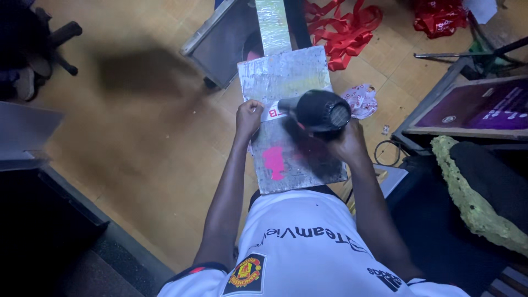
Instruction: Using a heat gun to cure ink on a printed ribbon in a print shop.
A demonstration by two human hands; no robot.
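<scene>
The left hand point(248, 116) pinches a white strip point(273, 111) flat near the board's point(286, 74) left edge. The right hand point(347, 142), fingers wrapped around the handle, aims a black dryer point(319, 110) at the strip. The strip lies positioned and heating looks underway. A pink patch point(274, 162) sits nearer the board's front edge.

Black hair dryer point(319, 111); silvery board point(286, 77), pink patch point(274, 162); red ribbons point(344, 30).
</scene>
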